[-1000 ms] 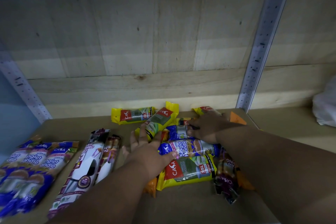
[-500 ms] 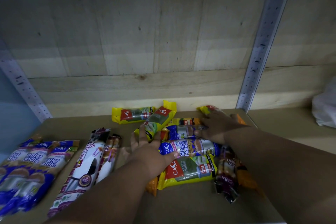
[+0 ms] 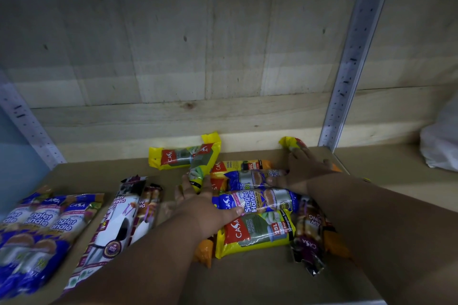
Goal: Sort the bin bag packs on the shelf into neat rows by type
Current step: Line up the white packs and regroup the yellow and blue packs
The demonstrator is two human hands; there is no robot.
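Observation:
A jumbled pile of bin bag packs lies mid-shelf: two yellow packs point(image 3: 173, 157) point(image 3: 204, 164) at the back, an orange pack point(image 3: 238, 164), two blue Singlet Handle packs point(image 3: 250, 178) point(image 3: 259, 202), a yellow 25L pack point(image 3: 255, 233) and a maroon drawstring pack point(image 3: 309, 235). My left hand point(image 3: 203, 203) lies flat on the pile's left side, fingers spread against the tilted yellow pack, thumb on the lower blue pack. My right hand point(image 3: 300, 168) stretches over the pile's right side, fingertips on a yellow pack point(image 3: 291, 143) at the back, thumb beside the upper blue pack.
Blue Singlet Handle packs point(image 3: 44, 223) lie in a row at far left, with two white-and-maroon drawstring packs point(image 3: 119, 218) beside them. A wooden back panel point(image 3: 223, 69) and a metal upright point(image 3: 352, 57) bound the shelf. A white plastic bag point(image 3: 441, 146) sits on the neighbouring shelf.
My right hand has slid from the pile's middle to the back right, onto the far yellow pack. My left hand has stayed almost where it was.

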